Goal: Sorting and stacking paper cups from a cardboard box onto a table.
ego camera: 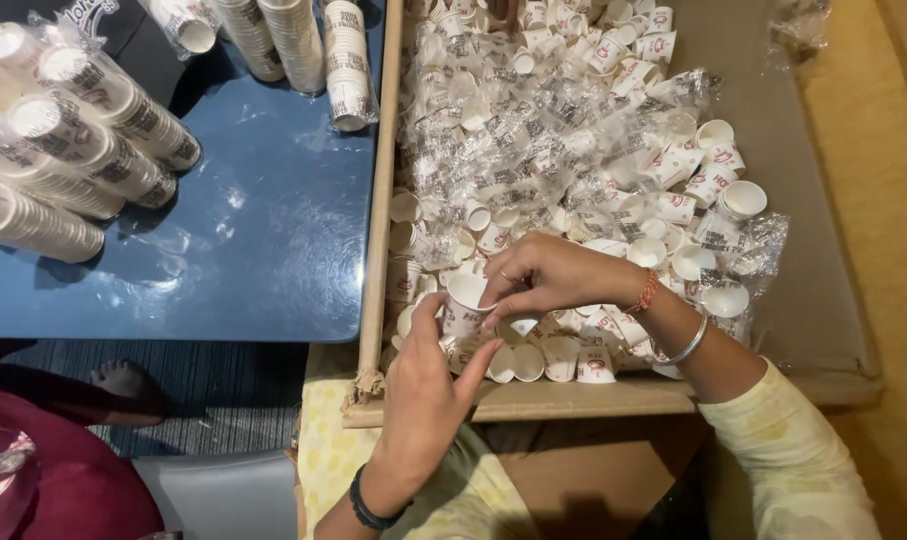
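Left hand point(428, 385) reaches up from below, fingers wrapped around the lower body of a small white paper cup point(465, 305) with red print, held upright over the near edge of the cardboard box point(813, 300). Right hand point(553, 275) comes in from the right, fingertips pinched on the cup's rim. Box holds a loose heap of matching cups point(673, 215), partly covered by crumpled clear plastic wrap point(533, 140). Left of the box, the blue table point(263, 220) carries sleeved cup stacks point(83, 150) lying on their sides, well apart from both hands.
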